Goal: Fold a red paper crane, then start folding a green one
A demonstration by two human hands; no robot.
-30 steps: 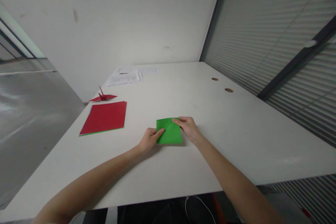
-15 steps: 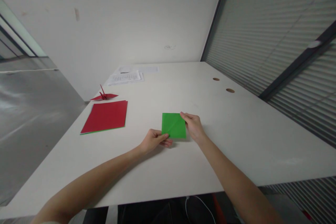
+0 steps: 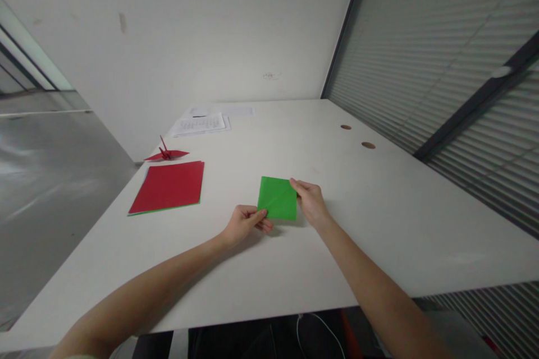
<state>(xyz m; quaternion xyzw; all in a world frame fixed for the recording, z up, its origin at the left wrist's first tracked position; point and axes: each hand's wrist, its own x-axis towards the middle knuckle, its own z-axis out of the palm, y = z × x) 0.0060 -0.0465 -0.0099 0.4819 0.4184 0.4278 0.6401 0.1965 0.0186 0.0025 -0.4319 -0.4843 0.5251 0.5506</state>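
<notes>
A folded green paper square [image 3: 277,198] with a diagonal crease is held just above the white table [image 3: 379,207]. My left hand [image 3: 244,223] pinches its near left corner between thumb and fingers. My right hand [image 3: 310,202] pinches its far right edge. Both forearms reach in from the bottom of the view.
A stack of red paper [image 3: 168,187] with a green sheet under it lies to the left. Behind it stands a red paper crane [image 3: 165,153]. Printed white sheets [image 3: 202,123] lie at the far end by the wall. Two round cable holes [image 3: 368,145] sit to the right near window blinds.
The green paper has been lifted and shifted right and farther off. My left hand moved from pressing on its top to pinching the near left corner; my right hand kept its hold.
</notes>
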